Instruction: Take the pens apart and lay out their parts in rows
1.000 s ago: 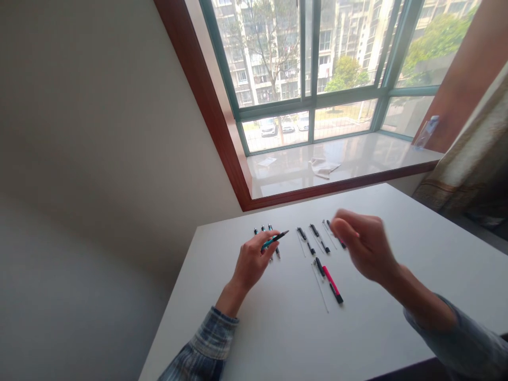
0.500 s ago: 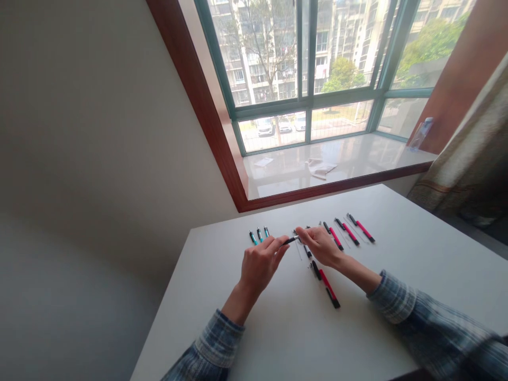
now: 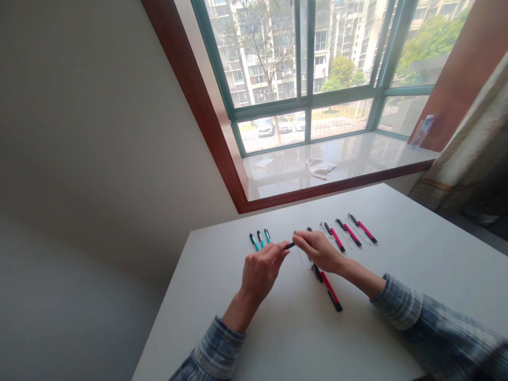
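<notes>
- Pinching a dark pen [image 3: 290, 245] between them, the left hand [image 3: 257, 271] and right hand [image 3: 322, 252] meet above the white table [image 3: 293, 338].
- Three teal pens [image 3: 261, 241] lie just beyond the left hand.
- Pink-and-black pen parts [image 3: 351, 235] lie near the right hand.

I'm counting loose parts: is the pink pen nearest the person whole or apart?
Apart: its black top lies beside the pink barrel, not in line with it.

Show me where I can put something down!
Bare room on the table: near stretch between both sleeves, below the lone pink piece; also right of the three pink pieces. Crowded: from teal pens across to those pieces.
</notes>
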Tool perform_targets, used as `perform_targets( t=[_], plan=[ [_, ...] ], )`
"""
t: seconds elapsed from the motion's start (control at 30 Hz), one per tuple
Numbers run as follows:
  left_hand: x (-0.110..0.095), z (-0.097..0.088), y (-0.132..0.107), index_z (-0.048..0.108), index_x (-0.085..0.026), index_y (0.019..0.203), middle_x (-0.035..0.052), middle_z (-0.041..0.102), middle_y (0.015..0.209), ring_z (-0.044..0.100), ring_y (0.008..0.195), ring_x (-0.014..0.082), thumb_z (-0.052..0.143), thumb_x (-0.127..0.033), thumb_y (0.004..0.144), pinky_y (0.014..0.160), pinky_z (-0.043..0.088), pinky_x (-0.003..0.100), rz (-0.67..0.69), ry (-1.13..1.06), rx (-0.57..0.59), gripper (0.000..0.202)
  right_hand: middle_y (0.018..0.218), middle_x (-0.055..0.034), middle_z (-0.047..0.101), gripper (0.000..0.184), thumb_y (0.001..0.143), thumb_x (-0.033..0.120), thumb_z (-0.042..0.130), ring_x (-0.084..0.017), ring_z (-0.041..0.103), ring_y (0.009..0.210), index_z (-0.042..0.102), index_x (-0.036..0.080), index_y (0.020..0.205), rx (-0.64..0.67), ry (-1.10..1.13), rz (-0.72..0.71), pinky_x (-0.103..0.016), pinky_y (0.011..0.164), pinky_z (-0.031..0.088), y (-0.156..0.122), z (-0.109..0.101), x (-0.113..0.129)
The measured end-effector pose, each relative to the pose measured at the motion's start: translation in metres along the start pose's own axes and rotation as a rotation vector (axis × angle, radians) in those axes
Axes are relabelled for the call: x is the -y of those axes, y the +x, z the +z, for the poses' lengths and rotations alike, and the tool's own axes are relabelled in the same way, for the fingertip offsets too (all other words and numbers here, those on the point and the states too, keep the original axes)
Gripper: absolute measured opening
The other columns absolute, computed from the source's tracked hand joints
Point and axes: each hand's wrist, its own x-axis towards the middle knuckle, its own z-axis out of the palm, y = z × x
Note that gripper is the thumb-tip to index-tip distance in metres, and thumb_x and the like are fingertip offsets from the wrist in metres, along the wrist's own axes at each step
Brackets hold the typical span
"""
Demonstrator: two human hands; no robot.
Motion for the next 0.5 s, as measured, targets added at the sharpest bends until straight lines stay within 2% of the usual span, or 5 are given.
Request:
perform_targets(
  t=[0.1,0.2,0.3,0.5],
  plan=[
    [0.0022,0.0006,-0.0010,0.071,-0.027,0.122,0.0036,0.078,0.111,0.074,0.094,0.0167,0.053,-0.036,0.103,0.080,0.054,0.024,-0.040,-0.060,0.005,0.028,0.064,0.0061,0.040,0.031,0.102,0.040,0.049,-0.010,0.035,0.059,0.048,0.020,0.078,0.024,0.030,-0.005,-0.026,0.057,0.030,-0.0005,-0.0035,0.0022],
    [0.0043,0.0004,-0.0014,0.072,-0.026,0.120,0.0035,0.078,0.113,0.074,0.098,0.0181,0.054,-0.036,0.103,0.081,0.055,0.025,-0.076,-0.120,-0.002,0.027,0.071,0.0051,0.048,0.014,0.098,0.034,0.055,-0.012,0.042,0.063,0.056,0.021,0.099,0.051,0.123,0.000,-0.025,0.060,0.037,-0.0016,-0.0047,0.0035],
    [0.0056,0.0010,-0.0015,0.072,-0.026,0.120,0.0032,0.079,0.112,0.074,0.100,0.0190,0.056,-0.036,0.102,0.083,0.056,0.026,-0.104,-0.145,-0.022,0.026,0.080,0.0024,0.055,0.022,0.094,0.035,0.061,-0.013,0.049,0.069,0.057,0.022,0.111,0.038,0.160,0.029,-0.024,0.062,0.042,-0.0016,-0.0037,0.0028],
    [0.0045,0.0026,-0.0019,0.072,-0.026,0.119,0.0035,0.078,0.113,0.074,0.101,0.0191,0.055,-0.037,0.102,0.084,0.055,0.026,-0.110,-0.169,-0.007,0.026,0.071,0.0000,0.058,0.036,0.094,0.053,0.061,-0.014,0.051,0.066,0.064,0.019,0.082,-0.053,0.110,0.071,-0.025,0.058,0.042,0.0018,-0.0008,-0.0036]
  ],
)
